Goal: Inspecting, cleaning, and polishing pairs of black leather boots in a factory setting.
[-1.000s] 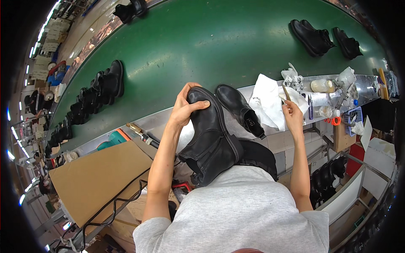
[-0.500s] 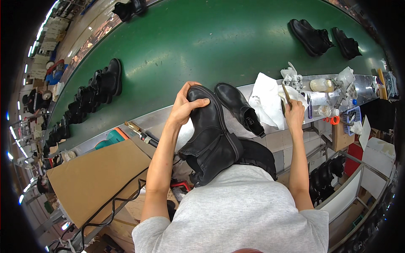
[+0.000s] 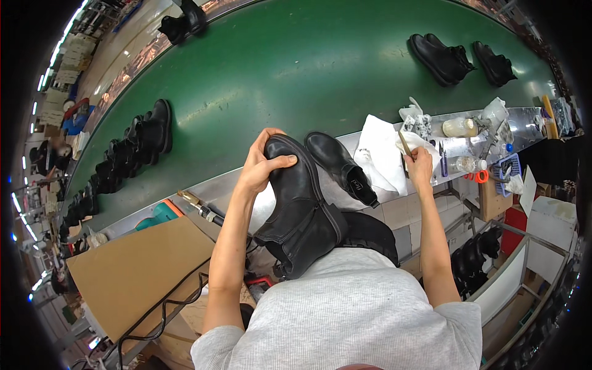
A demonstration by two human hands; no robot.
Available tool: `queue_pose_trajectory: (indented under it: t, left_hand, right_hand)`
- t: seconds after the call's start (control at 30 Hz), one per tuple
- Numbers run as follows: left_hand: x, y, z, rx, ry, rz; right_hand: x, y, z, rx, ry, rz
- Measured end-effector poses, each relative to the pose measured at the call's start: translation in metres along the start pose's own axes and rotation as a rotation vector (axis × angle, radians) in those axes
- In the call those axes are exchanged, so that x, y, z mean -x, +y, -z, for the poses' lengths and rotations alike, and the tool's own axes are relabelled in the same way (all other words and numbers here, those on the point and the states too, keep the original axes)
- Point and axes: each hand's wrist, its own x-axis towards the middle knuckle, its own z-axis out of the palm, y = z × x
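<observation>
My left hand (image 3: 262,165) is closed round the toe of a black ankle boot (image 3: 295,213), thumb on the upper and fingers out of sight behind the toe. The boot's shaft end leans down against my lap. Beside it, a second black ankle boot (image 3: 338,165) rests on the metal ledge, its opening facing me. Over a crumpled white cloth (image 3: 377,157) at the right, my right hand (image 3: 419,166) grips a slim tan stick-like tool (image 3: 404,143). What kind of tool it is, I cannot make out. Its tip points up and away from me.
Across the green conveyor belt (image 3: 277,68) stand boots (image 3: 441,58) at the far right and a row of boots (image 3: 148,132) on the left. Jars (image 3: 459,127), orange-handled scissors (image 3: 478,177) and a blue basket (image 3: 507,169) lie right. A cardboard sheet (image 3: 139,271) and cable sit left.
The whole view has shifted slightly, so the belt and ledge things sit a little differently in the picture. Both hands keep their holds; the right hand is still over the cloth.
</observation>
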Motion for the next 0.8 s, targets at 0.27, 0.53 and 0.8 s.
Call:
queue_pose_trajectory:
  t: [0.27, 0.53, 0.8]
  left_hand:
    - [0.000, 0.004, 0.000, -0.034, -0.001, -0.008]
    - [-0.001, 0.009, -0.001, -0.051, -0.037, -0.052]
    - [-0.002, 0.015, -0.001, -0.052, -0.056, -0.072]
  right_hand:
    - [0.007, -0.031, 0.013, -0.215, 0.049, -0.036]
    - [0.010, -0.035, -0.001, -0.263, -0.039, -0.012]
    - [0.011, -0.048, -0.011, -0.277, -0.137, 0.058]
